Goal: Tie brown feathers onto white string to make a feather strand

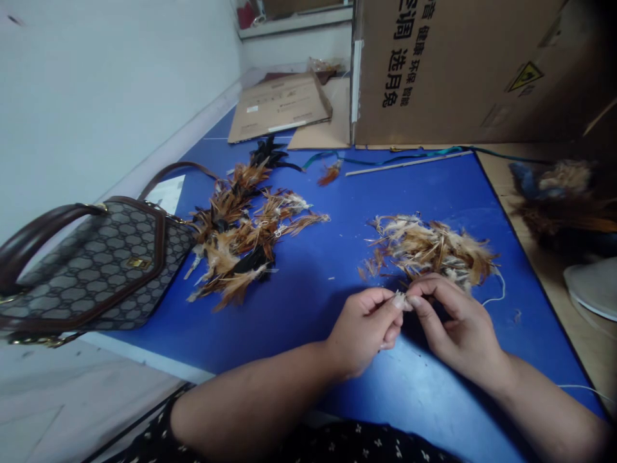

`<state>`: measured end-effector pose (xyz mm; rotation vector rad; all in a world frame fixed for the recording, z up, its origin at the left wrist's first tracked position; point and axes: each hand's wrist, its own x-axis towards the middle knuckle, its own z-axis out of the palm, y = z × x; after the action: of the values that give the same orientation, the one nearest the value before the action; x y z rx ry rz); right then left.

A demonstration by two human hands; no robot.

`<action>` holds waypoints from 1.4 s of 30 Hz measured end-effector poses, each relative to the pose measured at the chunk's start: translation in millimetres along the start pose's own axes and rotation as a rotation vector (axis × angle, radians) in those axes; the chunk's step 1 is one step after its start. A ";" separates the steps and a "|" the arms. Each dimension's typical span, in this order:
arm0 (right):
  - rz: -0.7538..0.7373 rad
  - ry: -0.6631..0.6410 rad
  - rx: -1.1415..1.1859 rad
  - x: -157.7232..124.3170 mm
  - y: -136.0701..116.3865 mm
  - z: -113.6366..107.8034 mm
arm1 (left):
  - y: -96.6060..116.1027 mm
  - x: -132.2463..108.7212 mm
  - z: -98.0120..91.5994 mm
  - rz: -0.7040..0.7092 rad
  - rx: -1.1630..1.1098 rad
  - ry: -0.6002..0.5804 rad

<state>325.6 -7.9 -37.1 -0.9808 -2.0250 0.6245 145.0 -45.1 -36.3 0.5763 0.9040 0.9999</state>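
Your left hand and right hand meet at the view's four o'clock, each grip pinching a pale tuft, mostly covered and hard to make out. Your right hand partly hides the feather pile at one o'clock from the tuft. At nine, the frame cuts off the handbag; at three, brown feathers fade into shadow.

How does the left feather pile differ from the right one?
The left pile includes black feathers; the right pile looks mostly tan, brown and pale. The left pile sprawls longer; the right pile is more compact. Both lie on the blue tabletop.
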 end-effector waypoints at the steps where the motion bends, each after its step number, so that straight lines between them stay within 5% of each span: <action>1: 0.003 0.002 0.001 0.1 -0.1 0.0 | 0.8 -0.4 0.4 -0.003 0.002 0.003; 18: -0.128 -0.043 0.123 0.7 1.5 -3.7 | -2.0 2.2 -2.4 0.015 0.066 0.022; 42: -0.075 -0.077 0.225 3.9 5.7 -11.8 | 5.9 -2.4 -6.3 -0.005 0.269 -0.082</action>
<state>336.1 -0.4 -32.7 -0.7547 -1.9964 0.8403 136.4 -44.6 -34.1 0.8352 0.9736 0.8486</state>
